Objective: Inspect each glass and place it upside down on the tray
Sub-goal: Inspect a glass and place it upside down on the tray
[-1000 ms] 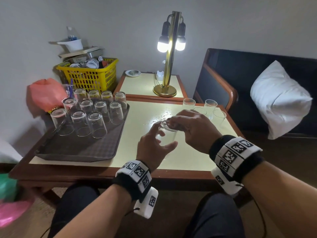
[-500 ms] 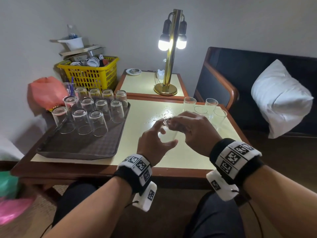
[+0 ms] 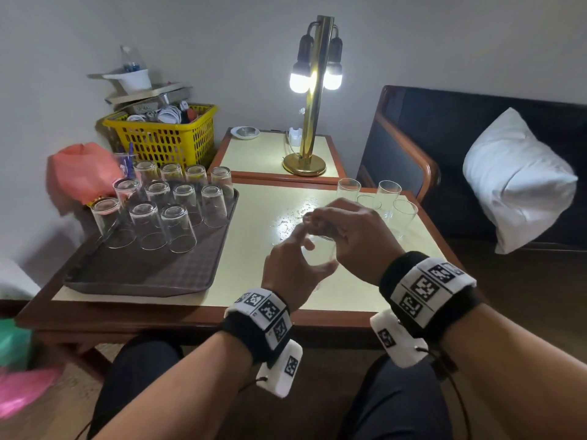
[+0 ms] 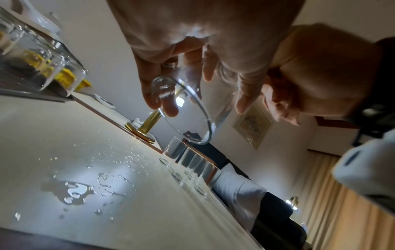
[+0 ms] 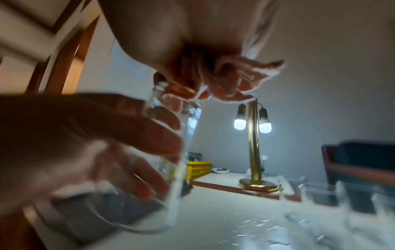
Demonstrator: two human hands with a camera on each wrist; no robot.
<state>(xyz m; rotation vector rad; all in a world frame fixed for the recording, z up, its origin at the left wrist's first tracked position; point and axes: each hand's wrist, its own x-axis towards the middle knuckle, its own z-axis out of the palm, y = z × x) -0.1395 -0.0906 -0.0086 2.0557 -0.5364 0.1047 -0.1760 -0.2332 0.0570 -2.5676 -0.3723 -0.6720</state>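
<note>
Change: since a second ago you have tipped the glass (image 3: 317, 249) over between your hands — its mouth now faces the table, above the wet patch (image 4: 74, 192), and your hands sit a little farther out over the top.
Left hand (image 3: 293, 268): your fingers and thumb are loosely curled round the lower side of the glass, forefinger raised off it.
Right hand (image 3: 355, 233): curled over the glass's upper end, fingertips pinching it near the base.
Glass: held in the air between both hands, above the table (image 3: 260, 281), apart from the tray.
Tray (image 3: 143, 274): brown, at your left on the table; it holds eleven glasses (image 3: 178, 228) standing upside down in three rows at its far end — the near half is bare.
Waiting glasses (image 3: 389, 193): four upright on the table's far right corner, close together, nothing seen in them.
Basket (image 3: 165, 141): yellow, behind the tray, filled with white coiled cables and small items, trays stacked on top.
</note>
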